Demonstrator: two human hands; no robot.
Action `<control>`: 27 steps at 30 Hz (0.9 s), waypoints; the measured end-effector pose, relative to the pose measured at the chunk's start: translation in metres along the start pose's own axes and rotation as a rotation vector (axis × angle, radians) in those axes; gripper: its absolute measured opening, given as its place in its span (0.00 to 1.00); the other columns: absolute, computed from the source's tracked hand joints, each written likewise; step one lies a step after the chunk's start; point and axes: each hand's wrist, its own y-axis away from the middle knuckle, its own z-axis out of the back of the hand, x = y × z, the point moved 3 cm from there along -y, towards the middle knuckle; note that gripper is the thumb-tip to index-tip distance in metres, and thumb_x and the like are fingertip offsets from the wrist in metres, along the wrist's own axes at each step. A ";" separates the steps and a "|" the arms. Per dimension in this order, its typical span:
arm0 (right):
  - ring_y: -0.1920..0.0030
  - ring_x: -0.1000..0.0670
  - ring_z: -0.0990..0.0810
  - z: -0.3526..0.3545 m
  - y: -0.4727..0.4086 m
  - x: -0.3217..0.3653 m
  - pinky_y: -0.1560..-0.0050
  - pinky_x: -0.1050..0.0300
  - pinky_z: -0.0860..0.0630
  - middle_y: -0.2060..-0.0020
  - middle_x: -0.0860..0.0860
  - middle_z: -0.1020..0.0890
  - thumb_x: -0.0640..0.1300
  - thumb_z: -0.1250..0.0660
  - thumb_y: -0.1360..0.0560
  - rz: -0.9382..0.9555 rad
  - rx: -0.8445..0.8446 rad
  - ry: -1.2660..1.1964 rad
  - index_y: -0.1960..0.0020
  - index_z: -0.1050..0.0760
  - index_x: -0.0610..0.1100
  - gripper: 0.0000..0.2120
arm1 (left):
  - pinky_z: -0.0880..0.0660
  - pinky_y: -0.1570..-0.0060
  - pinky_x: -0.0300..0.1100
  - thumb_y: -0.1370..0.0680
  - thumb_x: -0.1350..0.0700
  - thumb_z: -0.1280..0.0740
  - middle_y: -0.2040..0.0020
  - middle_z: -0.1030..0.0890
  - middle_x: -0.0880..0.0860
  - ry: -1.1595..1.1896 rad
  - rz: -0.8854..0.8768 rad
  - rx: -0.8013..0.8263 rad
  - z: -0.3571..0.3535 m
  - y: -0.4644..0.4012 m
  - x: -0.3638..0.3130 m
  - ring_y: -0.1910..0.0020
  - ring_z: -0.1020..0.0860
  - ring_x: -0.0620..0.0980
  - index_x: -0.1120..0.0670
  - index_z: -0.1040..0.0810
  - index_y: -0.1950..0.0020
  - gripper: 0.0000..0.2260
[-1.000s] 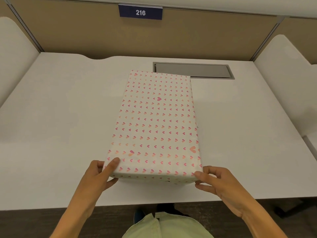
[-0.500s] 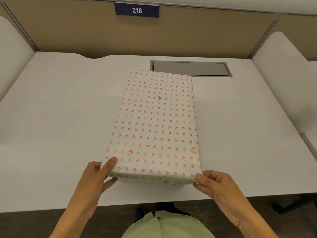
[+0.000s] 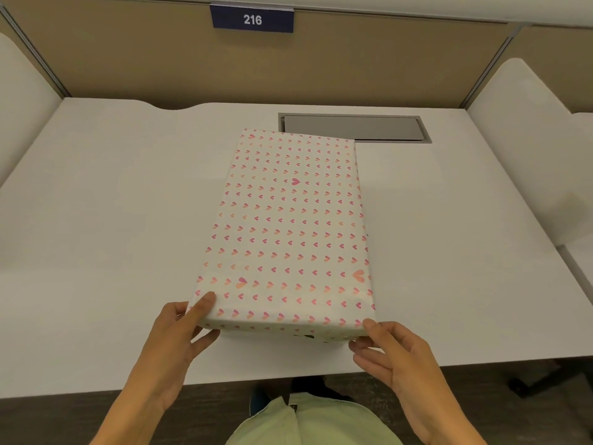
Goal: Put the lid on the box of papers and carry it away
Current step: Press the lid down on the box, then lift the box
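Observation:
A long box sits on the white desk (image 3: pixel 112 220), covered by its lid (image 3: pixel 288 226), white with small pink and orange hearts. The lid hides the box and its papers; only a sliver of the box front (image 3: pixel 308 338) shows under the near edge. My left hand (image 3: pixel 179 335) holds the lid's near left corner, thumb on top and fingers under the edge. My right hand (image 3: pixel 391 351) grips the near right corner, thumb against the lid's rim.
A grey cable hatch (image 3: pixel 353 127) lies in the desk behind the box. White side dividers (image 3: pixel 526 155) and a tan back panel with a sign "216" (image 3: pixel 252 19) enclose the desk. The desk's front edge runs just below my hands.
The box and lid have barely shifted, only slightly toward me. Both hands keep their hold on the near corners.

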 end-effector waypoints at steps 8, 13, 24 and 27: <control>0.46 0.41 0.13 -0.005 0.000 -0.009 0.50 0.58 0.16 0.57 0.43 0.12 0.53 0.21 0.39 -0.010 0.010 -0.254 0.57 0.17 0.39 0.19 | 0.22 0.43 0.58 0.35 0.47 0.26 0.41 0.21 0.56 0.050 0.001 0.006 -0.004 0.003 -0.001 0.40 0.21 0.55 0.58 0.28 0.41 0.27; 0.47 0.42 0.12 -0.005 -0.002 -0.009 0.47 0.55 0.16 0.57 0.43 0.11 0.51 0.22 0.39 0.007 -0.019 -0.281 0.57 0.14 0.38 0.18 | 0.21 0.45 0.57 0.35 0.48 0.27 0.42 0.20 0.57 0.042 -0.005 -0.002 -0.006 0.003 0.000 0.41 0.21 0.56 0.59 0.27 0.42 0.27; 0.48 0.46 0.12 -0.014 -0.018 0.010 0.43 0.52 0.18 0.58 0.47 0.11 0.52 0.24 0.33 0.066 -0.086 -0.284 0.48 0.17 0.42 0.18 | 0.16 0.58 0.49 0.36 0.44 0.27 0.42 0.22 0.56 0.048 -0.033 0.012 -0.014 -0.001 0.004 0.41 0.21 0.55 0.55 0.27 0.44 0.26; 0.48 0.47 0.12 -0.013 -0.025 0.006 0.41 0.51 0.18 0.57 0.44 0.14 0.47 0.28 0.24 0.043 -0.091 -0.293 0.45 0.19 0.41 0.12 | 0.18 0.52 0.52 0.36 0.44 0.26 0.42 0.22 0.56 0.036 -0.038 0.009 -0.013 -0.003 0.004 0.40 0.21 0.55 0.54 0.27 0.44 0.26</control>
